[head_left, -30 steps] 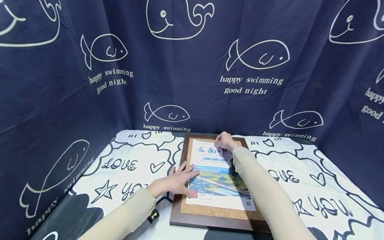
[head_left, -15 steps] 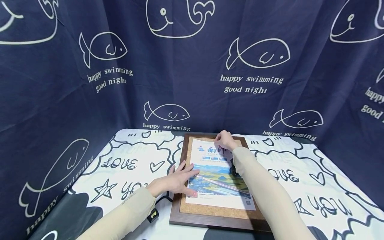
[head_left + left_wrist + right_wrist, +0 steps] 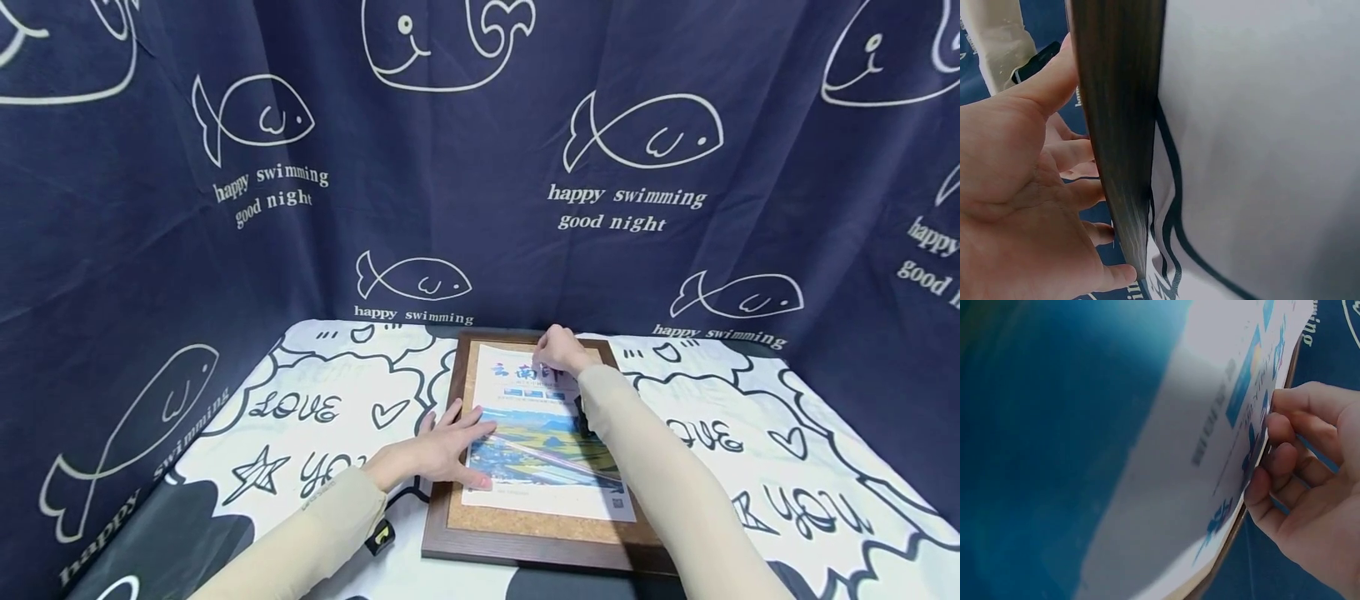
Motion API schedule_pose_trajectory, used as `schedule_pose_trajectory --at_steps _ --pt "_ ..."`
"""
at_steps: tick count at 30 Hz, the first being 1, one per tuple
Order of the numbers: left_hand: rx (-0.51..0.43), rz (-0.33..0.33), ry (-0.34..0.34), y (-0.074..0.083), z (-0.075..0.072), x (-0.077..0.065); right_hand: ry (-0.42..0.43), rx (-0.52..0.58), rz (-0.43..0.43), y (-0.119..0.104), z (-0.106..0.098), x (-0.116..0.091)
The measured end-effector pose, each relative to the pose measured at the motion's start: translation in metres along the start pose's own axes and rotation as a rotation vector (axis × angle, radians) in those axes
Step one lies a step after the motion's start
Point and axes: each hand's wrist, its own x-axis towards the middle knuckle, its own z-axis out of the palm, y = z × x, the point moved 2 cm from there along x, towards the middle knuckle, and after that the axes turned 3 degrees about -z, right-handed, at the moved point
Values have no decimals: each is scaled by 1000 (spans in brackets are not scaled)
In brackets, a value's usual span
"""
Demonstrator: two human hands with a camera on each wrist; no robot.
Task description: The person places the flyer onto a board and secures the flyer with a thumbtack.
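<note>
A poster (image 3: 540, 500) with blue lettering and a landscape picture lies on a corkboard (image 3: 502, 521) in a dark wooden frame. My left hand (image 3: 446, 454) has its fingers spread across the left side of the frame, tips resting on the poster. In the left wrist view the fingers of this left hand (image 3: 1029, 181) reach over the frame's edge (image 3: 1124, 125). My right hand (image 3: 562, 350) is at the poster's upper edge, fingers bent. Its fingertips (image 3: 1257, 484) meet the paper along that edge in the right wrist view; what they pinch, if anything, I cannot tell.
Under the board is a white cloth (image 3: 337, 417) with black lettering and drawings. Directly behind it hangs a dark blue curtain (image 3: 510, 250) printed with fish. A small black item (image 3: 380, 537) with a yellow mark sits by the left sleeve, a dark cord near it.
The head view has shifted slightly. Both hands, the poster and the framed board keep the same positions relative to each other.
</note>
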Motion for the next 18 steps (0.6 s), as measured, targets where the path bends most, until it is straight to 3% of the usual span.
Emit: schedule_pose_trajectory --at_steps 12,18 --pt "24 0 15 -1 0 1 -113 -105 -91 -10 -14 -12" --pt "23 1 17 -2 0 1 -130 -106 -124 -17 -30 -30"
